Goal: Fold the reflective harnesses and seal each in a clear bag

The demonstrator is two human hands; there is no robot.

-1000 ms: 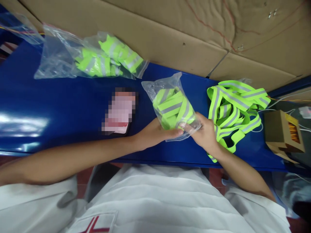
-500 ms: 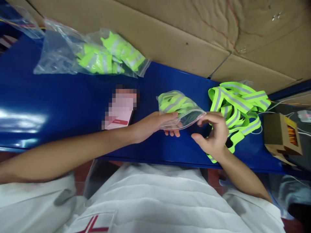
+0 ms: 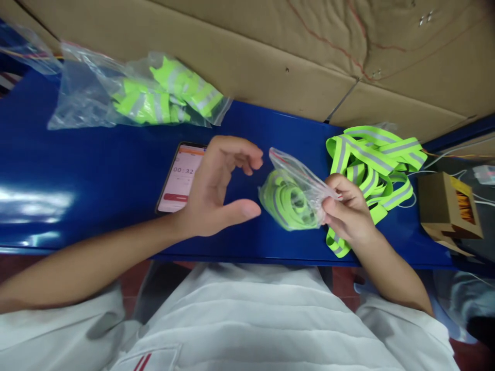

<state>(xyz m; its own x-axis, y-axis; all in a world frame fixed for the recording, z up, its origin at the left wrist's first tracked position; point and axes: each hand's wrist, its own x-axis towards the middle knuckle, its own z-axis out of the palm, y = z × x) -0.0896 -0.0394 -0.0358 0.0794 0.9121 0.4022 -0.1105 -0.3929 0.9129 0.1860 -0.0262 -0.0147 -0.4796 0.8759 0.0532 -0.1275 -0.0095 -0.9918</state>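
Observation:
Between the thumb and fingers of my right hand (image 3: 348, 208) is the top corner of a clear zip bag (image 3: 299, 170). A coiled yellow-green reflective strap (image 3: 292, 202) shows through the plastic. My left hand (image 3: 220, 185) is apart from the bag on its left side, thumb and fingers spread in a wide curve with nothing between them. Partly behind that hand lies a phone (image 3: 176, 188) with a timer on its screen. Just beyond my right hand, a loose heap of the same reflective strap (image 3: 371, 159) rests on the blue table (image 3: 127, 175).
Bags of folded yellow-green reflective material (image 3: 170, 93) lie at the back left. A brown cardboard surface (image 3: 270, 67) rises along the table's far side. To the right are a small open cardboard box (image 3: 441, 206) and white cables (image 3: 444, 170).
My left hand has let go of the bag and moved left, opening. My right hand has closed on the bag's corner. The bag has turned, with its coil now facing me.

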